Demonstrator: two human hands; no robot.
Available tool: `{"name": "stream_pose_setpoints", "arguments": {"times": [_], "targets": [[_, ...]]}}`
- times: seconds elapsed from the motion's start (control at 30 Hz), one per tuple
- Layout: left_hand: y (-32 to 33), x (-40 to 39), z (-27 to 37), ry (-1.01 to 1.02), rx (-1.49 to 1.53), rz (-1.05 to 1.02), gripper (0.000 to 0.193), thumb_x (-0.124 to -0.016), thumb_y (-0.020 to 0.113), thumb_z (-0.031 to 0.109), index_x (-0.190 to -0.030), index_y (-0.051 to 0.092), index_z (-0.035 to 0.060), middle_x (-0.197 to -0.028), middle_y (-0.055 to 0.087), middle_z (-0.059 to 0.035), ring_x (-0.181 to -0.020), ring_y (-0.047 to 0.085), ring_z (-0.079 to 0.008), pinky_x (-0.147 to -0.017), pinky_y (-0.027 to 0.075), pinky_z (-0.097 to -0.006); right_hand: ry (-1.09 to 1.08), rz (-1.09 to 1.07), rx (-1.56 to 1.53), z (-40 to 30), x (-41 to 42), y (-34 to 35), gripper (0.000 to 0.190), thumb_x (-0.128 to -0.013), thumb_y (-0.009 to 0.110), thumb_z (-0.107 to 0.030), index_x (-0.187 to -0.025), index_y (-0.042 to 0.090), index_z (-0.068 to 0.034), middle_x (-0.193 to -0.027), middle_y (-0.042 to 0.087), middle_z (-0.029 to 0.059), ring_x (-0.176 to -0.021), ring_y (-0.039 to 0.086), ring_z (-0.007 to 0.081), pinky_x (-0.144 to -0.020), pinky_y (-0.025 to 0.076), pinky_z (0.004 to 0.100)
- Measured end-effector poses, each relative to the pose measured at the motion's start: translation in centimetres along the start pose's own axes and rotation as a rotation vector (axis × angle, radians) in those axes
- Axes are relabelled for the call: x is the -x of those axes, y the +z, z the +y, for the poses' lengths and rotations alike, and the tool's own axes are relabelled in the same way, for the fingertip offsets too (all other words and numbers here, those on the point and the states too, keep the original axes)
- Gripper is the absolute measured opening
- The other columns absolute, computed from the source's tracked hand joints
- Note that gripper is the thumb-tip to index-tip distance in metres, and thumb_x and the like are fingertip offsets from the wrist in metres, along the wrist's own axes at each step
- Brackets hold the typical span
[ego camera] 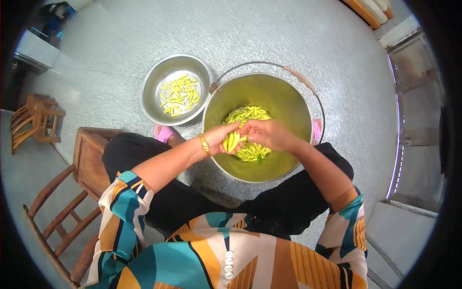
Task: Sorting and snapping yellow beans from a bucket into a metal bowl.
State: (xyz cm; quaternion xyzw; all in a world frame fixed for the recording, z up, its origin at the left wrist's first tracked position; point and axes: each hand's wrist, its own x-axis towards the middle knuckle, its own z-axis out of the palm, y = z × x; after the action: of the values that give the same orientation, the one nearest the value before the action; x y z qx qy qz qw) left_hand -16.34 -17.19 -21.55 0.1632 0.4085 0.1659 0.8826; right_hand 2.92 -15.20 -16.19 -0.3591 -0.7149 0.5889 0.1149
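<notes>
Over a deep metal bucket [288,104], my left hand [218,139] is curled around several yellow-green peppers [231,141]. My right hand [269,133] meets it there, its thumb and fingertips pinching the end of one of these peppers. Beneath both hands, many loose peppers [258,151] lie in the bottom of the bucket, with a bit of green leaf among them. A wide metal basin [149,92] stands left of the bucket and has a scatter of peppers [178,95] on its bottom.
The bucket's wire handle [252,62] with a brown grip leans away from me. My knees flank the bucket, and a pink slipper [164,133] is near the basin. To the left are a wooden chair [90,155] and a small wooden stool [45,119]. Grey floor [231,29] surrounds them.
</notes>
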Motion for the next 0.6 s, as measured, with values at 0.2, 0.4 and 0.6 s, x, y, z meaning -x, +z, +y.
{"name": "stream_pose_setpoints", "arguments": {"times": [0.2, 0.4, 0.6], "targets": [[0.2, 0.2, -0.7, 0.031, -0.032, -0.141, 0.021, -0.082, 0.053, 0.029, -0.091, 0.052, 0.01, -0.073, 0.057, -0.0039, -0.061, 0.055, -0.0123, -0.053, 0.045, -0.0258, -0.082, 0.164, 0.261, -1.0, -0.5, 0.7, 0.021, -0.073, 0.061, -0.018, -0.079, 0.048, -0.004, -0.058, 0.051, 0.0078, -0.052, 0.05, 0.0173, -0.049, 0.039, 0.0304], [-0.8, -0.2, -0.9, 0.077, -0.008, -0.199, 0.028, -0.081, 0.052, 0.019, -0.106, 0.054, 0.0066, -0.09, 0.057, 0.0005, -0.069, 0.052, -0.0067, -0.055, 0.044, -0.0211, -0.195, 0.089, 0.524, -0.9, -0.1, 0.1, 0.017, -0.076, 0.055, -0.02, -0.078, 0.05, -0.004, -0.065, 0.053, 0.0151, -0.062, 0.053, 0.0302, -0.052, 0.04, 0.0363], [-0.1, 0.4, -0.6, 0.049, -0.054, -0.107, 0.022, -0.076, 0.057, 0.019, -0.092, 0.056, 0.0044, -0.076, 0.056, -0.0021, -0.063, 0.053, -0.0105, -0.051, 0.044, -0.0224, -0.295, 0.1, 0.672, -1.4, 0.1, 0.9, 0.008, -0.078, 0.048, -0.013, -0.077, 0.049, -0.005, -0.07, 0.052, 0.0151, -0.066, 0.053, 0.0311, -0.055, 0.041, 0.0386]]}}
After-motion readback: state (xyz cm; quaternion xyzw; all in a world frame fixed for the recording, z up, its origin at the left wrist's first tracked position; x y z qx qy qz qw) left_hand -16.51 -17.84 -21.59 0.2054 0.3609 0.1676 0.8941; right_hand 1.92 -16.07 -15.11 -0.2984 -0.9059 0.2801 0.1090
